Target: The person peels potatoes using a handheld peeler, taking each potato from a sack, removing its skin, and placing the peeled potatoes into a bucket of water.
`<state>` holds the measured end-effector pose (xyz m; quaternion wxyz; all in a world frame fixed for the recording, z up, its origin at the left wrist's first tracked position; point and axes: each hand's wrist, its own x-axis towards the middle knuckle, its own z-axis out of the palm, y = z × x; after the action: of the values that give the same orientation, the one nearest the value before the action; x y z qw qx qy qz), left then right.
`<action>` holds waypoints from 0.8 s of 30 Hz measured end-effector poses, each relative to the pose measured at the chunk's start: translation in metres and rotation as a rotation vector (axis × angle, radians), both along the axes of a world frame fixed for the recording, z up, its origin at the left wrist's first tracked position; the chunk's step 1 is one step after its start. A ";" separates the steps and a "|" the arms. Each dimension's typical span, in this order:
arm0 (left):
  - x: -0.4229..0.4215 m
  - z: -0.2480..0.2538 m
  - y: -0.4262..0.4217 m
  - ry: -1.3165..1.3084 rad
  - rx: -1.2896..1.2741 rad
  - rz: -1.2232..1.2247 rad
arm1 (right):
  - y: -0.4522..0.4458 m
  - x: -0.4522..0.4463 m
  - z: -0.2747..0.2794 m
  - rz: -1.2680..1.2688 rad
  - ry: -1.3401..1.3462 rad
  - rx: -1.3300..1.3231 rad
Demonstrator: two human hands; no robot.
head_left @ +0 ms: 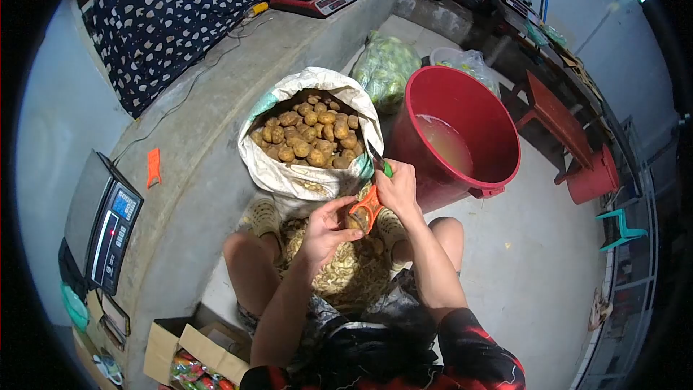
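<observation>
Straddling heaped peelings, I grip a potato in my left hand, an orange peeler and green-handled knife in my right hand; farther, potato sack and red tub stand close, bare floor opening right, counter edge along the left.

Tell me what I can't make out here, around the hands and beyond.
All in the head view:
Potato in the left hand: partly covered by that hand and the peeler.
Green handle: partly covered by the right hand.
Sack: its deeper contents lie under the top potatoes.
Bucket: its bottom is hidden by cloudy liquid.
Red scale: its digits are too small to read.
Box: cut off by the bottom edge.
</observation>
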<state>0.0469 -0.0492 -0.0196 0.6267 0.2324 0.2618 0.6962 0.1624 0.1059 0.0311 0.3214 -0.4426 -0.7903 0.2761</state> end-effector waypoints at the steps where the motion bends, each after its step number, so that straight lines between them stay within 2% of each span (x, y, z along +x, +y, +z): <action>1: 0.000 0.000 0.000 0.083 -0.006 0.019 | -0.002 0.001 0.004 0.001 -0.002 0.000; 5: 0.002 0.005 -0.001 0.217 0.096 0.070 | -0.001 0.005 0.012 0.064 0.004 0.020; 7: 0.006 0.008 -0.005 0.116 0.154 0.063 | 0.014 0.002 0.001 0.006 -0.001 0.015; 8: 0.001 0.014 -0.008 0.093 0.089 -0.012 | 0.024 0.005 -0.006 -0.105 -0.060 -0.091; 10: -0.001 0.017 -0.007 -0.089 0.136 -0.039 | 0.031 0.004 -0.005 -0.123 0.018 -0.123; 12: 0.000 0.011 -0.006 -0.016 0.122 0.019 | 0.011 0.005 0.002 0.062 0.030 0.022; 13: 0.002 0.009 -0.004 0.051 0.109 0.078 | -0.012 -0.002 0.024 0.037 0.059 0.134; 14: 0.002 0.008 -0.004 0.044 0.104 0.079 | -0.004 -0.002 0.019 0.038 0.052 0.130; 16: 0.003 0.014 -0.006 0.003 0.108 0.048 | 0.022 0.001 -0.006 -0.107 -0.013 -0.086; 17: 0.002 0.017 -0.007 -0.099 0.129 -0.001 | 0.030 0.001 -0.019 -0.166 -0.004 -0.079; 18: 0.002 0.016 -0.007 -0.095 0.134 -0.001 | 0.027 0.000 -0.016 -0.165 0.000 -0.074; 21: 0.005 0.018 -0.005 0.020 0.115 0.097 | -0.006 -0.004 0.018 0.053 0.004 0.046; 24: 0.004 0.013 -0.005 -0.053 0.060 0.074 | 0.014 -0.005 -0.008 -0.064 0.088 -0.062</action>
<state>0.0512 -0.0540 -0.0063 0.5998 0.2228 0.2325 0.7325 0.1576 0.1203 0.0227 0.3506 -0.4647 -0.7521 0.3091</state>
